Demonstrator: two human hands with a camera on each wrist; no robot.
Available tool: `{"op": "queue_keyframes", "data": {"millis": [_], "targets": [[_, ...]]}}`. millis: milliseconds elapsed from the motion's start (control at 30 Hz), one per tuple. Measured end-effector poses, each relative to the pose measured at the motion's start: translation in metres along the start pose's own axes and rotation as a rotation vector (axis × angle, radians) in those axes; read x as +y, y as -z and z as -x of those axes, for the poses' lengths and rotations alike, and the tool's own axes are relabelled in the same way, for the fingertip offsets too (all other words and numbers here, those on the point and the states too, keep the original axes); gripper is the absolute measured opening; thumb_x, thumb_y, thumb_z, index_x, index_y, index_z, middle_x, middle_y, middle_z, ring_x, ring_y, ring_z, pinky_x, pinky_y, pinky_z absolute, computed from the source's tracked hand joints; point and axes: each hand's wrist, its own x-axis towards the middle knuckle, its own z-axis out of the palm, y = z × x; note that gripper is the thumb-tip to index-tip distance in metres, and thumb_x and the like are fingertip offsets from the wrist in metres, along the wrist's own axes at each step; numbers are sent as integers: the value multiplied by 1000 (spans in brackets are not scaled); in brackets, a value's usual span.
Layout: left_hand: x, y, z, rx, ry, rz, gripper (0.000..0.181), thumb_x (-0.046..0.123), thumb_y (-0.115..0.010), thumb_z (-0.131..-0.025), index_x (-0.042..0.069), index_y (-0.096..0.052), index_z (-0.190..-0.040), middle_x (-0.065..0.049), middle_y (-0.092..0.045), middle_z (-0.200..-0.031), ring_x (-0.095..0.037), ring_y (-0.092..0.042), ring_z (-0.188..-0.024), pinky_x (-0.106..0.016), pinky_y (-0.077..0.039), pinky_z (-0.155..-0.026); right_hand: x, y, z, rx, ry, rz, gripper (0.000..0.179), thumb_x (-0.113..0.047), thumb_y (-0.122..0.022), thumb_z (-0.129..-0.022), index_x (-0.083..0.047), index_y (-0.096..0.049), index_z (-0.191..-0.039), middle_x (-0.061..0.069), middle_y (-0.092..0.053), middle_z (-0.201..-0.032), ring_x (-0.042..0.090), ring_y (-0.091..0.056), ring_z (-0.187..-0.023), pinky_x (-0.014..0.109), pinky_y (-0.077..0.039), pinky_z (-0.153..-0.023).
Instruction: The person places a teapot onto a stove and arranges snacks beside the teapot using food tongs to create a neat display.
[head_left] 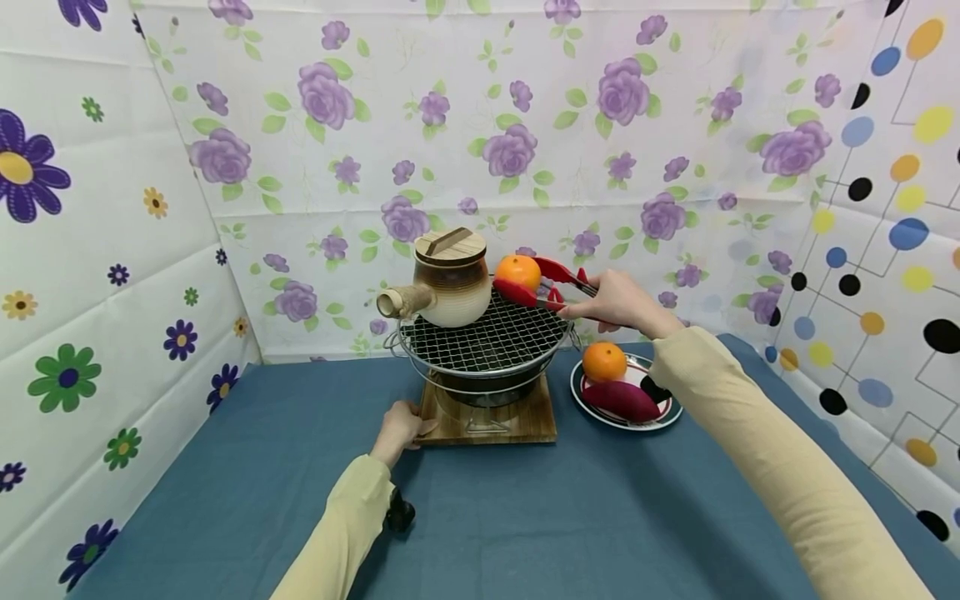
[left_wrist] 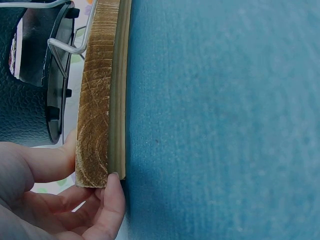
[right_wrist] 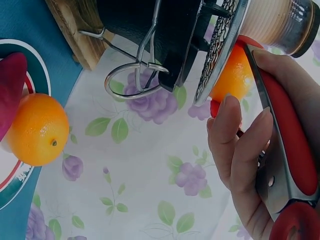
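Note:
My right hand (head_left: 618, 302) grips red-and-steel tongs (right_wrist: 287, 130), whose red tips clasp an orange (head_left: 518, 272) over the right part of the round wire grill rack (head_left: 487, 342). Whether the fruit touches the rack I cannot tell. My left hand (left_wrist: 65, 195) holds the left front corner of the wooden board (left_wrist: 95, 100), thumb on top and fingers at the edge and underside. On this board stands the dark stove (left_wrist: 30, 107) under the rack. A clay pot (head_left: 452, 287) with a wooden lid and a side handle sits on the rack's left part.
Right of the stove lies a plate (head_left: 576, 390) with a second orange (head_left: 604, 362) and a purple sweet potato (head_left: 621, 401). Wire loops (right_wrist: 135, 80) stick out from the stove's side. A blue cloth (head_left: 510, 517) covers the table; flowered sheets (head_left: 450, 100) hang behind.

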Motion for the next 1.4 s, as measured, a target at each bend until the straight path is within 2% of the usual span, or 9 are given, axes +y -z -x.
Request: {"op": "queue_keyframes", "data": {"millis": [233, 433, 533, 767, 1000, 1100, 1200, 1333, 1400], "targets": [[-2, -1, 0, -4, 14, 6, 46, 6, -67, -82, -19, -46, -115, -30, -49, -102, -36, -57, -84, -33, -54, -55, 5, 0, 2, -20, 18, -25, 50, -45, -73, -72, 0, -54, -86, 11, -53, -53, 27, -53, -46, 32, -47, -47], [-1, 0, -2, -1, 30, 14, 46, 5, -67, -81, -18, -46, -115, -32, -48, -106, -37, -57, -84, -34, -54, -55, 7, 1, 4, -19, 21, -49, 54, -43, -74, -73, 1, -55, -98, 12, -55, -56, 28, -54, -49, 37, -50, -51], [0, -1, -3, 4, 40, 19, 45, 5, -68, -81, -17, -46, -114, -31, -48, -106, -37, -57, -84, -34, -54, -55, 6, 3, 5, -23, 19, -49, 55, -43, -74, -73, 0, -55, -100, 13, -55, -56, 25, -54, -47, 37, -50, -52], [0, -1, -2, -1, 4, 18, 44, 5, -69, -80, -18, -48, -112, -30, -49, -101, -38, -56, -83, -34, -54, -55, 7, 5, 8, -20, 16, -46, 62, -48, -73, -70, 0, -55, -105, 14, -56, -57, 23, -54, -47, 35, -50, -51], [-1, -1, -1, 0, 1, 13, 45, 6, -69, -80, -17, -48, -113, -29, -50, -100, -38, -56, -83, -34, -54, -54, 7, 9, 14, -4, 24, -48, 64, -49, -73, -71, -2, -54, -109, 15, -57, -59, 27, -54, -49, 36, -50, -51], [-1, -1, 0, 3, -7, 13, 46, 6, -69, -80, -18, -48, -113, -29, -51, -99, -37, -56, -82, -34, -54, -54, 7, 13, 17, 20, 40, -38, 63, -50, -72, -71, -4, -54, -109, 13, -57, -60, 27, -54, -50, 35, -49, -49], [-1, -1, 0, 4, -8, 15, 46, 6, -68, -81, -18, -47, -114, -29, -50, -100, -36, -56, -82, -35, -54, -54, 7, 18, 20, 63, 36, -42, 60, -51, -73, -69, -5, -55, -103, 11, -57, -60, 25, -54, -50, 34, -49, -48], [-1, -1, 1, -1, 2, 18, 47, 6, -67, -82, -19, -45, -115, -31, -49, -104, -37, -56, -84, -35, -54, -56, 4, 24, 23, 112, 26, -41, 60, -54, -73, -67, -4, -54, -94, 12, -57, -61, 27, -55, -50, 33, -49, -46], [-1, 0, 1, -1, 6, 15, 44, 6, -67, -82, -18, -47, -114, -30, -49, -102, -36, -56, -83, -34, -54, -56, 3, 27, 25, 115, 27, -36, 62, -56, -72, -67, -4, -54, -96, 13, -57, -62, 27, -54, -50, 33, -48, -46]]}}
